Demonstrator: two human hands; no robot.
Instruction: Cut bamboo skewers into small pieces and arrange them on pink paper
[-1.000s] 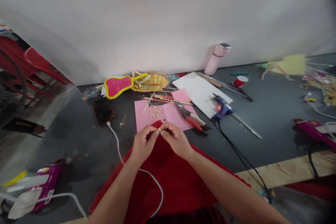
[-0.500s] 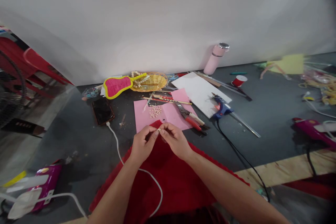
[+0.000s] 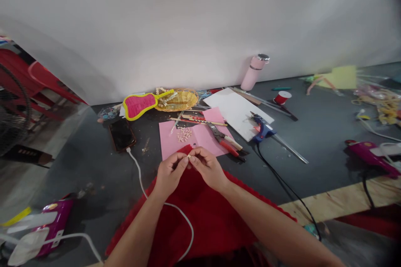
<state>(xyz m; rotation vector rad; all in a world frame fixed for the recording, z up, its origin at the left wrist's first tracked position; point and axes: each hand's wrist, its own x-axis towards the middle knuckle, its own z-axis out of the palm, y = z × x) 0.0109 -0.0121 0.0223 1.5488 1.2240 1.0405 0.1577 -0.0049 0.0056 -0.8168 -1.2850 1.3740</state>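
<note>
Over a red cloth (image 3: 206, 221), my left hand (image 3: 171, 172) and my right hand (image 3: 208, 167) meet fingertip to fingertip. Both are closed in a pinch on one tiny pale piece (image 3: 189, 156), partly covered by the fingers and too small to name. Just beyond them lies pink paper (image 3: 167, 142) bearing a heap of small pale cut pieces (image 3: 184, 134). Pliers with red and white handles (image 3: 221, 137) rest on the paper to the right of the heap. Thin sticks (image 3: 200, 121) lie behind it.
A glue gun (image 3: 262, 128) sits on white board (image 3: 234, 108), its black cord running to the front edge. A phone (image 3: 123, 134) trails a white cable across the cloth. Farther back are a wicker basket (image 3: 184, 100), a pink bottle (image 3: 253, 75) and a red thread spool (image 3: 282, 98).
The camera view has shifted slightly. Both hands keep the same pinch on the tiny piece, with hardly any movement of the fingers.
</note>
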